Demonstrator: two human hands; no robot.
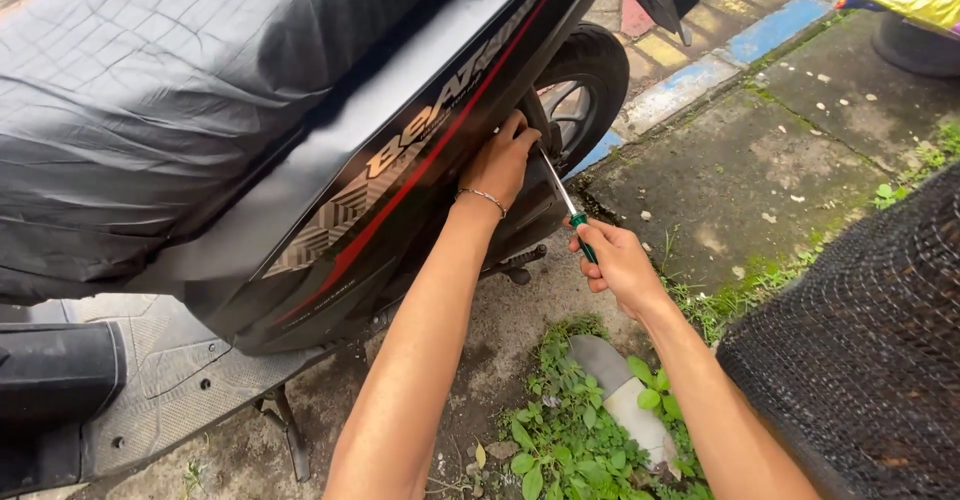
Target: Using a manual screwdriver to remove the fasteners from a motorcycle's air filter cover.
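Note:
A black scooter (pixel 300 140) with a red stripe on its side panel fills the left and top of the view. My left hand (pixel 503 156), with a thin bracelet on the wrist, presses against the lower edge of the side panel beside the rear wheel (pixel 583 95). My right hand (pixel 615 260) grips the green handle of a screwdriver (pixel 565 200). Its metal shaft points up and left, and the tip reaches in under my left hand's fingers, where it is hidden.
The scooter's grey footboard (pixel 170 380) and side stand (pixel 285 425) lie at lower left. Weeds and a pale stone (pixel 625 400) sit on cracked concrete below my arms. A dark mesh object (pixel 870 350) fills the lower right. Painted kerb stones (pixel 700 70) run behind the wheel.

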